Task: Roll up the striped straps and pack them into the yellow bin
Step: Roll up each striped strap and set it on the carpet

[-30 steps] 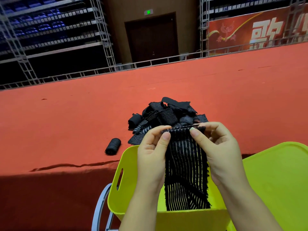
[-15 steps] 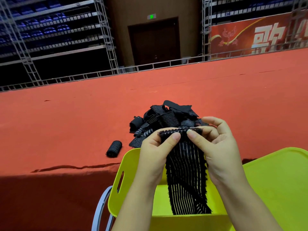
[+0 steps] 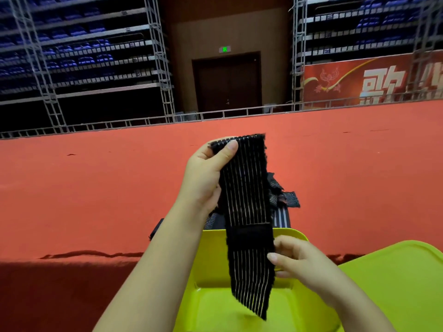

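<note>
Red carpeted stage (image 3: 96, 200) fills the mid-ground w/ its front edge dropping into shadow near the person; yellow bin (image 3: 215, 295) sits below that edge, directly under the hands, w/ a second yellow bin (image 3: 395, 283) just beside it on the right; pile of striped straps (image 3: 282, 202) lies on the stage near the front edge, mostly hidden behind the held one; one striped strap (image 3: 247, 200) hangs unrolled above the bin, lower end dangling inside it; left hand (image 3: 203, 178) pinches its top end, thumb over the front; right hand (image 3: 294, 259) pinches its right edge just below the plain black band.
</note>
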`<action>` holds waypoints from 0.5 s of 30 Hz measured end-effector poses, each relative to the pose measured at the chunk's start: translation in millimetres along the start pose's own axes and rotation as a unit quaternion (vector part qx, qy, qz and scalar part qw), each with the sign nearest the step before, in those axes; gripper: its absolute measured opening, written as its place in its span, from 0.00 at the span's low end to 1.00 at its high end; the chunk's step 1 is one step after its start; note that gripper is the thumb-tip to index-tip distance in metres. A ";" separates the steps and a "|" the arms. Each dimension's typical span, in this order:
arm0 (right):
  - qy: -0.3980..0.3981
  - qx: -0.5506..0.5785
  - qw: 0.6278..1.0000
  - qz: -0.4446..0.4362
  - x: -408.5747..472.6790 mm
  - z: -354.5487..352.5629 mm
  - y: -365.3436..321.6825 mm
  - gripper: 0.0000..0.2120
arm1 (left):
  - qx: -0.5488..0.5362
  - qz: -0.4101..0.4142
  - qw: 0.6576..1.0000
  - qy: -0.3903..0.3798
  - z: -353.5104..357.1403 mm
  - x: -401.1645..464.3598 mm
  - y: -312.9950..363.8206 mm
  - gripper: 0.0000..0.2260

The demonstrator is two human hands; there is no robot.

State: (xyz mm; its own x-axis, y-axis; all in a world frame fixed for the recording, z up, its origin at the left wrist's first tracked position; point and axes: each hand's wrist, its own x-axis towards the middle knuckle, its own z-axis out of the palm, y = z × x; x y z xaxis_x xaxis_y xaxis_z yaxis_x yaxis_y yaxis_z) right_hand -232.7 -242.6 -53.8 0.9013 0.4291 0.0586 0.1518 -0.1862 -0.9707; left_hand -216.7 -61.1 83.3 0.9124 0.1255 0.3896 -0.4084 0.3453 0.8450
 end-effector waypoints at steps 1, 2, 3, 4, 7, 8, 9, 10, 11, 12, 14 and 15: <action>-0.007 0.027 0.999 0.026 1.9 -1.3 1.7 0.04 | 0.003 0.001 1.000 -0.001 0.1 1.6 0.3 0.04; -0.008 0.025 0.999 0.038 4.1 -2.7 4.4 0.05 | 0.008 0.003 1.000 -0.004 -0.3 2.4 -0.1 0.04; -0.003 0.012 0.999 0.044 6.0 -2.7 6.0 0.06 | 0.012 0.002 1.000 -0.005 -1.0 2.0 -0.7 0.04; 0.005 -0.019 0.999 0.042 8.1 -2.0 7.1 0.06 | 0.014 0.000 1.000 -0.005 -1.8 1.0 -2.0 0.04; 0.029 -0.073 0.996 0.034 15.7 3.9 8.1 0.09 | 0.010 -0.007 1.000 -0.011 -1.2 -4.9 -7.1 0.04; 0.033 -0.086 0.995 0.030 18.5 5.7 10.6 0.10 | 0.010 -0.008 1.000 -0.013 -0.9 -7.2 -9.2 0.04; 0.038 -0.095 0.994 0.029 20.1 7.2 12.5 0.11 | 0.011 -0.008 1.000 -0.015 -0.6 -9.9 -11.0 0.04; 0.045 -0.109 0.993 0.028 22.0 7.8 15.7 0.12 | 0.011 -0.008 1.000 -0.017 -0.6 -12.4 -12.9 0.04; 0.054 -0.125 0.990 0.027 23.0 7.9 18.9 0.13 | 0.010 -0.009 1.000 -0.018 -1.1 -14.8 -14.1 0.04; 0.063 -0.142 0.987 0.027 23.9 7.7 22.2 0.13 | 0.010 -0.010 1.000 -0.020 -2.3 -16.3 -15.2 0.03; 0.077 -0.174 0.981 0.030 23.1 7.0 25.2 0.12 | 0.020 -0.005 1.000 -0.020 -5.9 -18.1 -17.4 0.05; 0.083 -0.194 0.977 0.030 22.1 6.3 25.7 0.12 | 0.028 -0.003 0.999 -0.020 -7.7 -19.1 -18.2 0.06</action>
State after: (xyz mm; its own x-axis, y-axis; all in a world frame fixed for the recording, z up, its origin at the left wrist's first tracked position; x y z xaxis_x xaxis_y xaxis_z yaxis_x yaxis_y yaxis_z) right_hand -211.4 -232.3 -78.9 0.9619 0.2635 0.0730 0.2100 -0.5408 -0.8146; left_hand -226.5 -62.6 57.7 0.9134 0.0860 0.3980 -0.4050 0.2936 0.8659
